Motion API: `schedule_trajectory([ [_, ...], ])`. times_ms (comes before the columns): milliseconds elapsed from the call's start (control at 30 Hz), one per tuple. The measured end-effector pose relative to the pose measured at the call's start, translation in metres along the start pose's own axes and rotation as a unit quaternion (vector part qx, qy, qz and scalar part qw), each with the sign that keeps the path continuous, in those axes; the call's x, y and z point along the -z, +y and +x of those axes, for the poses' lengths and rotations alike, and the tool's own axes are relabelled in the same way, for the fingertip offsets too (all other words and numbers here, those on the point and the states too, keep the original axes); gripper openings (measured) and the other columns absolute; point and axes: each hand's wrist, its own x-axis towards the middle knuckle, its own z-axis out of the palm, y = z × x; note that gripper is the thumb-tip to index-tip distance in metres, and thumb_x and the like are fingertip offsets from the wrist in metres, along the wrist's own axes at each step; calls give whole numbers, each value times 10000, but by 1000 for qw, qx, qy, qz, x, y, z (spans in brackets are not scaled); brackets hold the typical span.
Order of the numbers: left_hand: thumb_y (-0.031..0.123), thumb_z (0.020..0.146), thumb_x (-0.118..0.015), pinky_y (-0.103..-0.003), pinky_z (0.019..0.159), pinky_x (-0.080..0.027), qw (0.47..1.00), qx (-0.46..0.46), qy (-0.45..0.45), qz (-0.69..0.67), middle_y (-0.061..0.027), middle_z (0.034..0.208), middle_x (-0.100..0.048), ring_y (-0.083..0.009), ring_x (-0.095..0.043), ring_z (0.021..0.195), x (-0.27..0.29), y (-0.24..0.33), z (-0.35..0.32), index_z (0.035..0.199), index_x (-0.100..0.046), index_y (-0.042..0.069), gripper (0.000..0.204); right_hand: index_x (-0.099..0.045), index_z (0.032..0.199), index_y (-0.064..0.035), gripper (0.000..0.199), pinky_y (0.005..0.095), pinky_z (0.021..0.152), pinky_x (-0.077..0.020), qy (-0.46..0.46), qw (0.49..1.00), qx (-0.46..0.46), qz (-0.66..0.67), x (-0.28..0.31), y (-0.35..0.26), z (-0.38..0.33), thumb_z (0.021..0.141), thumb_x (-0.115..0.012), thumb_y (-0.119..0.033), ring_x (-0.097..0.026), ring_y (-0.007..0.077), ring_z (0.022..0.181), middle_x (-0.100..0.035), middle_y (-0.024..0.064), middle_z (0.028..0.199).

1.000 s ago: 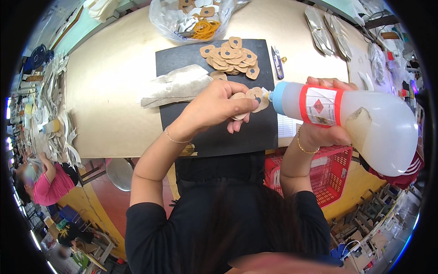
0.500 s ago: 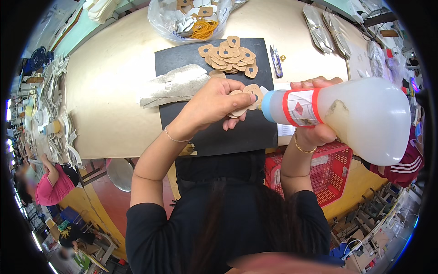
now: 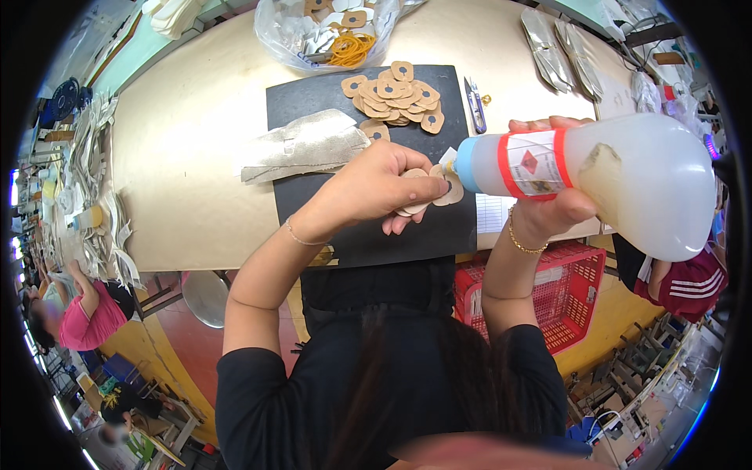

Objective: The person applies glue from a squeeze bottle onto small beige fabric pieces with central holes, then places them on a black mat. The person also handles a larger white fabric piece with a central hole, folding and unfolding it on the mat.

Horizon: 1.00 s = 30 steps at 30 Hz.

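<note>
My left hand (image 3: 388, 186) is closed on several small tan pieces (image 3: 448, 193), rounded squares with a hole, the thumb pressing on the outermost one. My right hand (image 3: 560, 205) grips a big translucent squeeze bottle (image 3: 658, 184) with a light blue cap and a red-and-white label. The bottle lies almost level, its yellowish nozzle (image 3: 450, 165) pointing left at the upper edge of the pieces; whether it touches them I cannot tell. Beneath both hands is a black mat (image 3: 368, 239). A heap of similar tan pieces (image 3: 395, 95) and folded silvery sheets (image 3: 301, 145) lie on it.
Beyond the mat stands a clear plastic bag (image 3: 286, 43) with scraps and orange rubber bands. Thread snips (image 3: 474, 106) lie right of the heap. Silvery strips (image 3: 546, 51) rest at the far right. A red plastic basket (image 3: 576, 305) sits below the table edge. Other people are at both sides.
My right hand has brought the bottle slightly right and up, its nozzle now by the pieces' upper edge. My left hand has turned a little, with the pieces shifted slightly right and down.
</note>
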Motion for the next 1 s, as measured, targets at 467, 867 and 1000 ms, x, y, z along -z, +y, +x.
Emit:
schedule_trajectory([
  [467, 257, 843, -652, -191, 351, -379, 997, -10, 31, 77, -21, 542, -558, -55, -493, 387, 26, -5, 25, 747, -605, 3, 276, -474, 1080, 64, 941, 454, 768, -567, 91, 993, 52, -44, 6, -4, 5, 665, -546, -777, -638, 255, 828, -582, 161, 910],
  [867, 199, 890, -601, -204, 580, -533, 985, -111, 53, -124, -104, 874, -641, -134, -655, 780, 66, -19, 38, 1072, -575, -57, 315, -483, 1063, 70, 914, 433, 749, -572, 59, 995, 70, -50, 9, -6, 5, 687, -543, -761, -643, 248, 807, -589, 154, 894],
  [1000, 165, 887, -603, -215, 570, -541, 992, -91, 28, -80, -105, 834, -650, -148, -667, 728, 44, -16, 23, 1069, -575, -65, 295, -488, 1052, 72, 904, 434, 728, -581, 93, 989, 94, -72, -1, -4, 7, 699, -524, -760, -651, 256, 796, -597, 165, 888],
])
